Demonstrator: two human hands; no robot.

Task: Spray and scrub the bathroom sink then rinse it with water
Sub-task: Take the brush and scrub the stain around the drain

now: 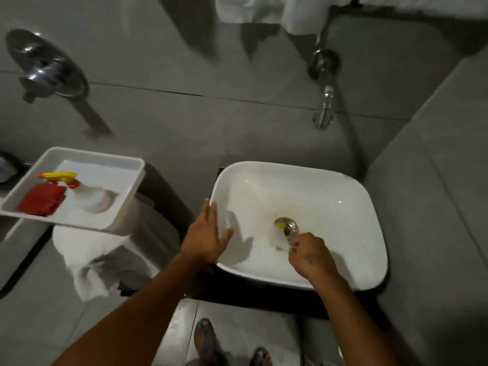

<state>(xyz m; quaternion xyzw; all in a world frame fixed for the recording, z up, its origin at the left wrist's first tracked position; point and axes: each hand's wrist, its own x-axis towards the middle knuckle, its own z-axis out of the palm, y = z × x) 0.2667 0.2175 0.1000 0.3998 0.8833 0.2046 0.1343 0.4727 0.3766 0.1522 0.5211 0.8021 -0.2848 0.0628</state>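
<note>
The white rectangular sink sits right of centre, with a metal drain in its bottom. My right hand is inside the bowl, closed on a pale scrubber with a yellow part pressed beside the drain. My left hand rests flat on the sink's left rim, fingers spread, holding nothing. A white spray bottle with a yellow and red trigger lies in a white tray at the left, next to a red cloth. The wall tap hangs above the sink; no water shows.
White towels are piled under the tray at the left. A chrome wall fitting is at the upper left. White cloth hangs at the top. A grey tiled wall closes the right side. My sandalled feet stand on the floor below.
</note>
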